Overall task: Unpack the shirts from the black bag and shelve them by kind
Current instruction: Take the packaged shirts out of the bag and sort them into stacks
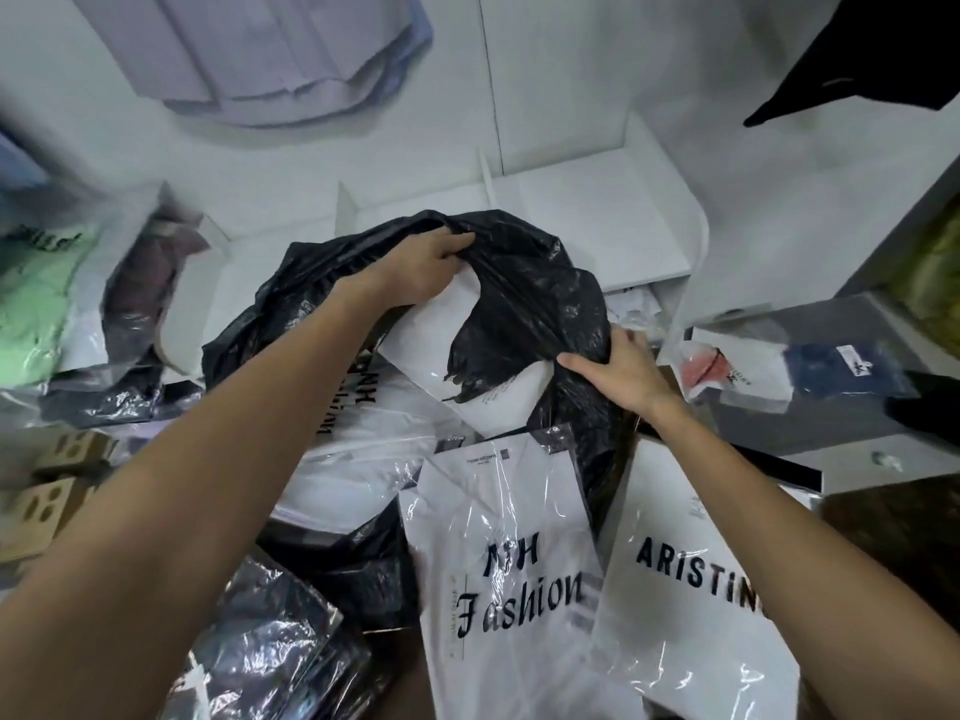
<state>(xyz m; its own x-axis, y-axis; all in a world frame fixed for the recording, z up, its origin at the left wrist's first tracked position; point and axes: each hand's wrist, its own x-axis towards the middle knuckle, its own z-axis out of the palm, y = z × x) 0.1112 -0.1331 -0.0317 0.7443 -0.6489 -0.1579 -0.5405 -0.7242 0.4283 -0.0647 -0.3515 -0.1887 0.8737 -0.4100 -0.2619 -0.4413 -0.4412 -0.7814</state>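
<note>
- The black bag [524,283] is thin, glossy plastic, crumpled and torn into ragged strips near its mouth; it lies in the middle of the scene, against the low white shelf [587,210] with its upright dividers.
- The left hand [426,267] grips a bunched fold at the bag's upper rim, fingers curled into the plastic.
- The right hand [618,366] clutches the bag's right-hand edge, thumb stretched along the film and fingers wrapped round behind it.
- Between the two hands a flat white packaged shirt [431,345] shows inside the opened bag, its surface smooth.
- In front of the bag lies a white shirt packet printed "NH Fashion" [498,579], sealed in clear, creased cellophane that catches the light.
- Just beside it on the right lies a white packet printed "ARISTINO" [691,589], partly under the right forearm.
- Dark packaged shirts [260,646] in shiny wrap sit at lower left.
- A green folded shirt [36,304] in plastic lies at far left, blurred.
- Brown cardboard pieces [47,501] with oval cut-outs lie at the left edge.
</note>
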